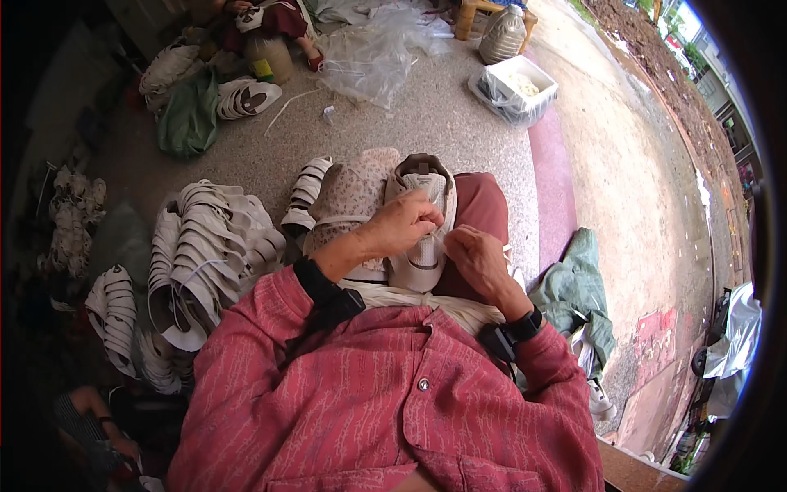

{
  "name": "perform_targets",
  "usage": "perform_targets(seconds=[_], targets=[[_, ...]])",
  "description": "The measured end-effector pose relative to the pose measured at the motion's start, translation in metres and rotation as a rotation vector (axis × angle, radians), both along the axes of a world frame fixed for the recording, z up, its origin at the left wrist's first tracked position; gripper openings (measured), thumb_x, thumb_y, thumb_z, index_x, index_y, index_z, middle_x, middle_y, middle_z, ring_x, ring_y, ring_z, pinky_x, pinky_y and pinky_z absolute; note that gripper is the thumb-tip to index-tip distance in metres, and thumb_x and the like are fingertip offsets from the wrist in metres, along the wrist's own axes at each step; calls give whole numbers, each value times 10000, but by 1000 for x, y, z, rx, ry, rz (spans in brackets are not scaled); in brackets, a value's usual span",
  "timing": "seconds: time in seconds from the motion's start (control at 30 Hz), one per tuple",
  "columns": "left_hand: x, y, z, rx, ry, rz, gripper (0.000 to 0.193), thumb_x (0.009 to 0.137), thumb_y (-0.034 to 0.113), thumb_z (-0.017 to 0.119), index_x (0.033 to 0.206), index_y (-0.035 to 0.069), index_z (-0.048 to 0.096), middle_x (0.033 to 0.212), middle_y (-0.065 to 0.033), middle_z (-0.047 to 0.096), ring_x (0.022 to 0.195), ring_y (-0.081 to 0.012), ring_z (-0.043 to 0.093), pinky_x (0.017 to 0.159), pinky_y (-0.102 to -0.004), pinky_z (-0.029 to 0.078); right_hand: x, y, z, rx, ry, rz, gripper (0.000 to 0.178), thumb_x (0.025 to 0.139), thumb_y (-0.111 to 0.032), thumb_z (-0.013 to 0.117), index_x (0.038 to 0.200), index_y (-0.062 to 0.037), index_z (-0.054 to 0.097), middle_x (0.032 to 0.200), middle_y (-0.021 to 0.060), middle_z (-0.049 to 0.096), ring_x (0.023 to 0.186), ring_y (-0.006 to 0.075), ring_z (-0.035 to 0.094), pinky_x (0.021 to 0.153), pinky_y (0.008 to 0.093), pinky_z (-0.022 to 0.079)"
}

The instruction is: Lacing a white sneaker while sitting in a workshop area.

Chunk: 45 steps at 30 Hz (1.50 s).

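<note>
A white sneaker (414,272) with a brown-lined opening lies on my lap, its toe toward me and its opening away. My left hand (403,223) is over the laced part of the shoe, thumb and fingers pinched together. Close by at the shoe's right side, my right hand (477,256) is also closed, fingertips bent in. Whatever thin thing the fingers hold, perhaps a lace, is too small to make out. Beneath the shoe and to its left lies a flower-patterned cloth (352,193) across my leg.
Stacked white shoe uppers (209,246) are heaped at my left, with a smaller bundle (308,193) by my knee. Ahead are a lined white tub (518,86), a large plastic jug (502,37) and clear plastic sheeting (369,66). Another person (262,18) sits at the far left. A green sack (574,283) lies at right.
</note>
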<state>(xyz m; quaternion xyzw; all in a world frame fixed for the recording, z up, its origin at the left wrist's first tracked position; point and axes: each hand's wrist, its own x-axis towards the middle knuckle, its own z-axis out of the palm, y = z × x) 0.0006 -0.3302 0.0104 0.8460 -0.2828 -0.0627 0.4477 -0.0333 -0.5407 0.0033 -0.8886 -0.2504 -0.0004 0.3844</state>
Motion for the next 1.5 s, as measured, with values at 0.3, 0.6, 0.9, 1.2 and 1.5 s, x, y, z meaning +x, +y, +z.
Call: perform_targets(seconds=[0.3, 0.6, 0.9, 1.2, 1.5], targets=[[-1, 0, 3, -16, 69, -11, 154, 867, 100, 608, 982, 31, 681, 905, -74, 507, 897, -208, 535, 804, -316, 439, -1, 9, -3, 11, -83, -25, 153, 859, -170, 577, 803, -27, 582, 781, 145, 598, 738, 363, 607, 615, 440, 467], [-2, 3, 10, 77, -160, -107, 146, 870, 94, 605, 984, 32, 671, 920, -123, 548, 918, -294, 576, 806, -362, 465, 31, -3, 38, -276, -255, 189, 264, 767, -183, 709, 966, -72, 575, 888, 108, 604, 854, 315, 603, 757, 412, 431], [2, -2, 5, 69, -345, -106, 93, 846, 85, 606, 908, 32, 651, 870, -127, 574, 856, -321, 597, 747, -390, 477, 63, -7, 21, -236, -260, 402, 273, 729, -206, 726, 902, -91, 550, 875, 86, 587, 900, 277, 590, 816, 387, 431], [15, -8, 7, 144, -273, -117, 145, 804, 113, 647, 913, 17, 648, 843, -135, 592, 802, -322, 604, 721, -396, 479, 51, -14, 1, -66, -327, 349, 223, 787, -159, 688, 878, -75, 502, 851, 102, 540, 836, 298, 540, 782, 395, 434], [29, -7, 7, 81, -61, -175, 173, 736, 66, 669, 903, 23, 683, 814, -118, 624, 772, -246, 625, 704, -339, 483, 50, -15, -2, -107, -331, 324, 199, 812, -182, 665, 891, -76, 517, 832, 105, 545, 831, 283, 555, 778, 381, 435]])
